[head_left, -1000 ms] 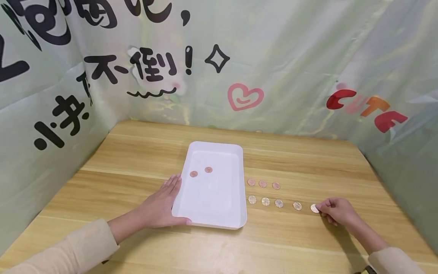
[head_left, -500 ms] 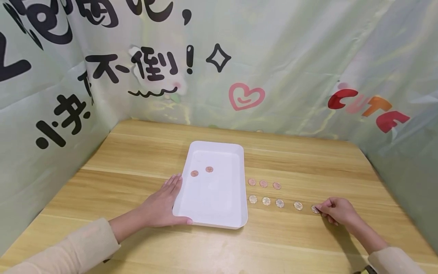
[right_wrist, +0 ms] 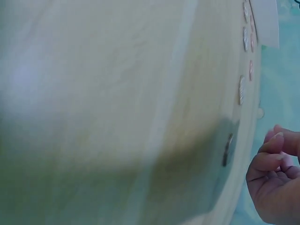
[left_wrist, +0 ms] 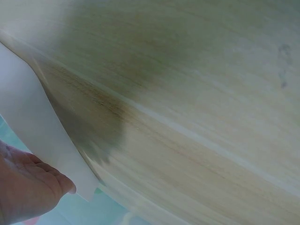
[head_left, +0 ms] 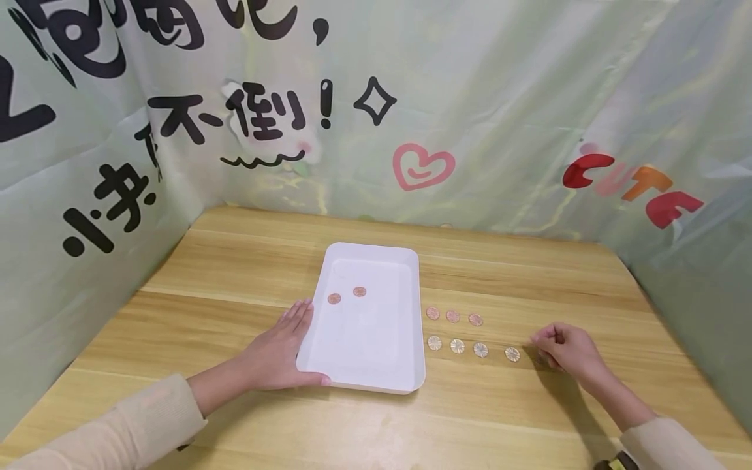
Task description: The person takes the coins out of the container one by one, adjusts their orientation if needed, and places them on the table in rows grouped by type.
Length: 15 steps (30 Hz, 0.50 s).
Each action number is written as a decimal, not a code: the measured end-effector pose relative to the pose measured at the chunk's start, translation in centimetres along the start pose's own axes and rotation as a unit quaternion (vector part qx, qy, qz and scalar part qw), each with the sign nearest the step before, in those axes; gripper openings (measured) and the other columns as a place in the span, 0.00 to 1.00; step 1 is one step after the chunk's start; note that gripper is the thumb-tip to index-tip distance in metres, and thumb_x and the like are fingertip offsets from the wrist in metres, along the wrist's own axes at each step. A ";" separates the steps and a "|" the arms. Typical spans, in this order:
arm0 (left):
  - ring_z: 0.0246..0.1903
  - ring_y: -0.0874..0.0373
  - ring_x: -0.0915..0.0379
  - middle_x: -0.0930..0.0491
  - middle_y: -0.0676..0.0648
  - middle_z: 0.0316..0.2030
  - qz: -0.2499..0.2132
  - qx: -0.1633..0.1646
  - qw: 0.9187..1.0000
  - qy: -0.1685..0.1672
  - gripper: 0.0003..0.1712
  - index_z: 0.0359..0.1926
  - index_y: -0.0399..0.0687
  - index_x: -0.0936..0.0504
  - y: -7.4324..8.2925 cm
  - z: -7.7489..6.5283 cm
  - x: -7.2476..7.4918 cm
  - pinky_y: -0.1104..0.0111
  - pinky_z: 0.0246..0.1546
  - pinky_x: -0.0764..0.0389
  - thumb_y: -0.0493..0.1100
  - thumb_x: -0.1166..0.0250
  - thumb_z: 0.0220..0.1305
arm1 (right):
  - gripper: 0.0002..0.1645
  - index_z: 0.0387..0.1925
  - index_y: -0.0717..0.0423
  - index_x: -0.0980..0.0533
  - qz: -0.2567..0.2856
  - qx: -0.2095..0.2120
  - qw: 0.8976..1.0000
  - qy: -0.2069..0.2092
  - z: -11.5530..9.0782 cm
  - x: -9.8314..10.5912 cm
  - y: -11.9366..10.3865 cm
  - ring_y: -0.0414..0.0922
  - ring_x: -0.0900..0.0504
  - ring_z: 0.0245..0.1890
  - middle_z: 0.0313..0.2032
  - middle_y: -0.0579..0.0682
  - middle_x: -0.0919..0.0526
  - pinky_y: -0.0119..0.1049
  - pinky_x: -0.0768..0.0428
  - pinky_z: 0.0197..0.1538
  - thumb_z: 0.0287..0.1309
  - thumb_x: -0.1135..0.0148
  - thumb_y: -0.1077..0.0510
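Lifted off a coin (right_wrist: 227, 150), my right hand (head_left: 567, 349), fingers curled, my left hand (head_left: 273, 352) spread wide against a white tray (head_left: 364, 339)

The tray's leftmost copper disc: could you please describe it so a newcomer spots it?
Start with the white tray on the wooden table. Inside, a copper disc lies beside a matching neighbour. Choose the one closer to the tray's left side and slightly lower in the head view.

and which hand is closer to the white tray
Left: the left hand touches the white tray at its left side and near edge, while the right hand is off to the tray's right, with coins between.
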<state>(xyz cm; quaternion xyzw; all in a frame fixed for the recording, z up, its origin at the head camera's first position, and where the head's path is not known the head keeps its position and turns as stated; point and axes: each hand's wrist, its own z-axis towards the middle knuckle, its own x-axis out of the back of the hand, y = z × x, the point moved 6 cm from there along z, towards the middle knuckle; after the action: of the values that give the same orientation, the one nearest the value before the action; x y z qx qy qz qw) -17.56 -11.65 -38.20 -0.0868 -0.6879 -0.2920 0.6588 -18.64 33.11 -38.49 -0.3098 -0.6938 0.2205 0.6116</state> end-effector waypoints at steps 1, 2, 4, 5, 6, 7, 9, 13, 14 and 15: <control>0.70 0.39 0.55 0.52 0.30 0.69 0.000 -0.001 1.000 0.000 0.69 0.67 0.24 0.48 0.0 0.0 0.0 0.53 0.69 0.45 0.78 0.42 0.42 | 0.13 0.33 0.68 0.28 0.002 0.008 1.000 0.005 0.0 0.0 -0.4 0.35 0.35 0.13 0.14 0.44 0.30 0.29 0.32 0.17 0.63 0.46 0.58; 0.70 0.39 0.55 0.52 0.30 0.69 0.000 0.000 1.000 -0.001 0.69 0.67 0.24 0.48 0.0 0.0 0.0 0.53 0.69 0.45 0.78 0.42 0.42 | 0.14 0.33 0.68 0.28 0.007 0.015 1.000 0.009 0.1 -0.1 -0.7 0.35 0.34 0.13 0.14 0.44 0.30 0.29 0.32 0.17 0.63 0.46 0.58; 0.70 0.39 0.55 0.52 0.30 0.69 -0.001 -0.001 1.000 -0.001 0.69 0.67 0.24 0.48 0.0 0.0 0.0 0.53 0.69 0.45 0.78 0.42 0.42 | 0.14 0.34 0.69 0.28 0.011 0.025 1.000 0.014 0.2 -0.2 -1.4 0.35 0.33 0.13 0.15 0.43 0.29 0.29 0.31 0.17 0.63 0.45 0.57; 0.70 0.39 0.55 0.52 0.30 0.69 -0.001 -0.001 1.000 -0.001 0.69 0.67 0.24 0.48 0.0 0.0 0.0 0.53 0.69 0.45 0.78 0.42 0.42 | 0.14 0.34 0.69 0.28 0.016 0.029 0.999 0.014 0.3 -0.3 -1.7 0.35 0.33 0.13 0.15 0.43 0.29 0.29 0.31 0.17 0.63 0.45 0.57; 0.70 0.39 0.55 0.52 0.30 0.69 -0.002 -0.001 1.000 0.000 0.69 0.67 0.24 0.48 0.0 0.0 0.0 0.53 0.69 0.45 0.78 0.42 0.42 | 0.14 0.34 0.69 0.28 0.022 0.034 0.999 0.013 0.4 -0.5 -2.1 0.35 0.32 0.14 0.16 0.43 0.29 0.29 0.31 0.17 0.63 0.45 0.58; 0.70 0.38 0.55 0.51 0.30 0.69 -0.002 -0.003 1.000 0.002 0.69 0.66 0.24 0.48 0.0 0.0 0.0 0.52 0.69 0.45 0.78 0.42 0.42 | 0.15 0.35 0.69 0.28 0.026 0.038 0.999 0.010 0.4 -0.6 -2.4 0.35 0.32 0.14 0.17 0.43 0.29 0.29 0.31 0.17 0.63 0.45 0.57; 0.69 0.38 0.55 0.51 0.29 0.69 -0.003 -0.004 1.000 0.004 0.70 0.66 0.24 0.48 0.0 0.0 0.0 0.52 0.69 0.45 0.78 0.42 0.42 | 0.15 0.37 0.69 0.28 0.036 0.042 0.998 0.000 0.6 -0.9 -3.1 0.35 0.32 0.14 0.17 0.44 0.29 0.29 0.31 0.17 0.62 0.45 0.57; 0.69 0.38 0.54 0.51 0.29 0.69 -0.001 -0.007 1.000 0.008 0.70 0.66 0.24 0.47 0.0 0.0 0.0 0.52 0.68 0.45 0.79 0.43 0.42 | 0.15 0.39 0.70 0.27 0.057 0.062 0.996 -0.019 0.9 -1.7 -4.6 0.35 0.32 0.15 0.19 0.45 0.28 0.30 0.31 0.17 0.61 0.44 0.58; 0.69 0.38 0.55 0.51 0.29 0.69 0.000 -0.005 1.000 0.007 0.70 0.66 0.24 0.47 0.0 0.0 0.0 0.53 0.69 0.45 0.79 0.43 0.42 | 0.14 0.39 0.70 0.27 0.064 0.066 0.996 -0.022 1.0 -1.8 -5.0 0.35 0.33 0.15 0.19 0.46 0.28 0.29 0.31 0.17 0.61 0.44 0.59; 0.69 0.38 0.55 0.51 0.29 0.69 0.000 -0.006 1.000 0.007 0.70 0.66 0.24 0.47 0.0 0.0 0.0 0.53 0.69 0.45 0.79 0.43 0.42 | 0.14 0.38 0.70 0.27 0.070 0.070 0.995 -0.023 1.1 -2.0 -5.4 0.35 0.33 0.15 0.19 0.46 0.28 0.29 0.31 0.17 0.61 0.43 0.59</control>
<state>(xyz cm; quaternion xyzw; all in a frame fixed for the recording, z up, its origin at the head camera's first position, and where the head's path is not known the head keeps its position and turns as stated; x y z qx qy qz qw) -17.54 -11.65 -38.17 -0.0887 -0.6816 -0.2966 0.6631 -20.46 27.93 -36.42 -0.3087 -0.6674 0.3179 0.5985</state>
